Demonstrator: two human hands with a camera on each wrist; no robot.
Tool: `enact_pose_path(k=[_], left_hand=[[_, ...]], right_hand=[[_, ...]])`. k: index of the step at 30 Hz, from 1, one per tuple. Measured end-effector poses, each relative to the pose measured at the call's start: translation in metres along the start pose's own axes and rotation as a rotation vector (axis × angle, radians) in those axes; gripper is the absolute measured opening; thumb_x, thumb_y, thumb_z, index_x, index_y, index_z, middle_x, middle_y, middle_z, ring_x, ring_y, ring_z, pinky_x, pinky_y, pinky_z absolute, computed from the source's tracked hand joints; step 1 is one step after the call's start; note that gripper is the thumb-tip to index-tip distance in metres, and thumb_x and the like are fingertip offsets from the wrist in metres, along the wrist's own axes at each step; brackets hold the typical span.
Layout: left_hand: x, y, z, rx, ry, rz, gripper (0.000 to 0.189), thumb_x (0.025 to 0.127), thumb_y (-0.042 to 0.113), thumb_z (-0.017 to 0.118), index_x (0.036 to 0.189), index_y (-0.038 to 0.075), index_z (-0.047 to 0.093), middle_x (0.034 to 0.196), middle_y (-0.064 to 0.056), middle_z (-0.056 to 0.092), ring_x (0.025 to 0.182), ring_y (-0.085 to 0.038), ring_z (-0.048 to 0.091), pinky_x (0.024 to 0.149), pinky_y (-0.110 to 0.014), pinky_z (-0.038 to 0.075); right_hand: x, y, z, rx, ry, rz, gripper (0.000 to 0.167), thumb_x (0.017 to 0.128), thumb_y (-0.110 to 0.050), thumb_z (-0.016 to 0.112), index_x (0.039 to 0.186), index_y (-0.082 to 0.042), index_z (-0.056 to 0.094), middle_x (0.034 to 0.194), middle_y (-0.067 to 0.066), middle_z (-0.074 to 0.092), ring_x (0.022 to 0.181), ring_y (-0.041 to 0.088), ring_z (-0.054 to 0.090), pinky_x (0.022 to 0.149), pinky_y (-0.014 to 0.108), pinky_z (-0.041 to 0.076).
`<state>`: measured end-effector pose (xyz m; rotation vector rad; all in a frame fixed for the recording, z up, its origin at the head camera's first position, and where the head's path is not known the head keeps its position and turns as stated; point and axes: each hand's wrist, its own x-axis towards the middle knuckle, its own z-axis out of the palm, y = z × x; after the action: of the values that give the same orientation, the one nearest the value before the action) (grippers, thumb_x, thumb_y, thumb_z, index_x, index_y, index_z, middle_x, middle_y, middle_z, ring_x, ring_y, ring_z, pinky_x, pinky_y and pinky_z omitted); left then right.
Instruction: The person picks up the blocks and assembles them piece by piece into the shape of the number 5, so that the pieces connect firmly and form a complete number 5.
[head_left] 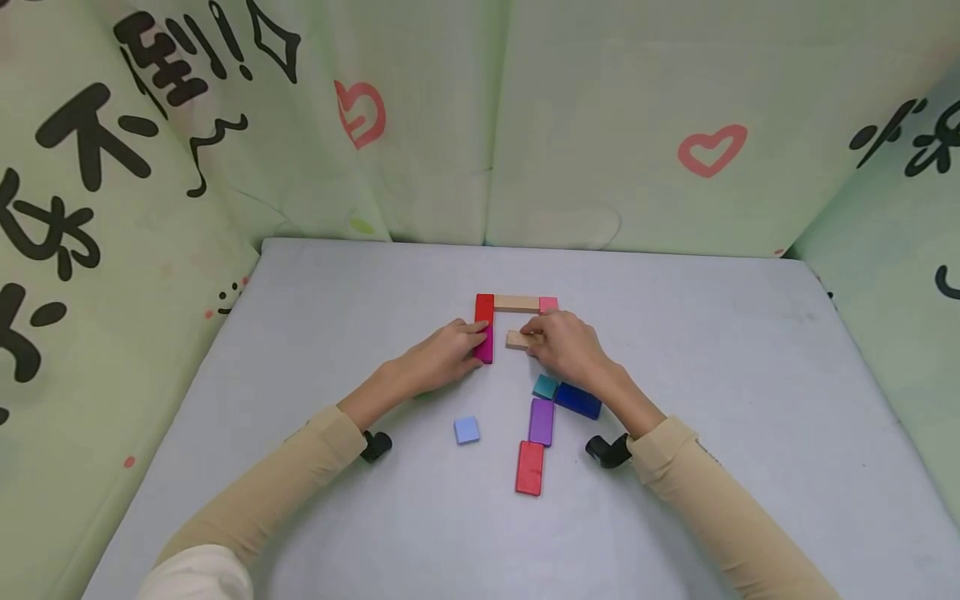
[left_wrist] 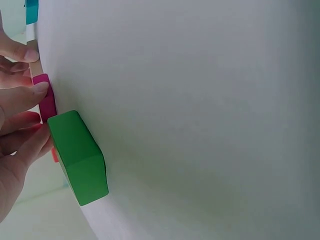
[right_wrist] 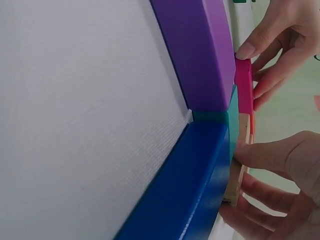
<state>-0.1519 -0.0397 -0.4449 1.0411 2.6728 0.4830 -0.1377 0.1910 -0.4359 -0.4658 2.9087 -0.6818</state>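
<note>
Pinched between the thumb and fingers of the right hand (head_left: 568,343), a wooden block (head_left: 516,340) lies, in the head view, just right of the magenta block (head_left: 484,348), with a small gap between them; the left hand (head_left: 450,350) nips that magenta block, which meets the far red block (head_left: 484,307). Positioning it neatly probably calls for short, level nudges while the left fingers brace; the far wooden block (head_left: 516,303) and pink block (head_left: 548,303) leave little knuckle room. Nearer the person are a teal block (head_left: 545,386), a blue block (head_left: 578,401), a purple block (head_left: 541,422) and a near red block (head_left: 529,468), with a light blue block (head_left: 467,430) apart. From the left wrist, a green block (left_wrist: 77,157) sits close by the left fingers, easily knocked. From the right wrist, the teal, blue and purple pieces stand before the held one, so lifting the hand straight up seems safest.
</note>
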Motion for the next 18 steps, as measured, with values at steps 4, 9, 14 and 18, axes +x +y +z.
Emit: enact_pose_path(k=[4,9,14,18], left_hand=[[0.0001,-0.0005,-0.0010,-0.013,0.002,-0.001,0.052,0.096,0.017,0.074,0.142,-0.002,0.058,0.153,-0.015,0.054,0.127,-0.030,0.060,0.102,-0.033,0.055],[0.0009,-0.0016,-0.0015,-0.029,0.004,0.005,0.050,0.096,0.016,0.074,0.140,-0.003,0.059,0.152,-0.017,0.054,0.131,-0.032,0.059,0.104,-0.036,0.053],[0.0006,-0.0026,-0.0013,-0.029,-0.001,0.005,0.049,0.097,0.016,0.073,0.140,-0.003,0.060,0.153,-0.018,0.053,0.135,-0.033,0.056,0.106,-0.037,0.051],[0.0012,-0.0022,-0.0016,-0.022,-0.010,0.008,0.049,0.097,0.016,0.072,0.140,-0.003,0.059,0.154,-0.017,0.052,0.132,-0.031,0.058,0.105,-0.035,0.053]], right_hand=[[-0.0001,0.0000,-0.0002,0.004,0.002,-0.006,0.024,0.093,-0.009,0.075,0.116,-0.004,0.077,0.116,0.016,0.074,0.101,0.030,0.066,0.085,0.045,0.059],[-0.0001,0.0001,-0.0004,0.005,-0.003,-0.008,0.025,0.093,-0.009,0.075,0.117,-0.004,0.077,0.116,0.016,0.074,0.100,0.030,0.065,0.085,0.045,0.059],[-0.0003,-0.0013,-0.0013,0.009,-0.011,-0.008,0.025,0.093,-0.009,0.075,0.117,-0.004,0.077,0.116,0.016,0.074,0.101,0.030,0.065,0.088,0.047,0.058],[0.0003,-0.0003,-0.0023,0.010,-0.011,-0.009,0.025,0.092,-0.008,0.076,0.116,-0.004,0.077,0.115,0.016,0.074,0.102,0.031,0.065,0.089,0.048,0.058]])
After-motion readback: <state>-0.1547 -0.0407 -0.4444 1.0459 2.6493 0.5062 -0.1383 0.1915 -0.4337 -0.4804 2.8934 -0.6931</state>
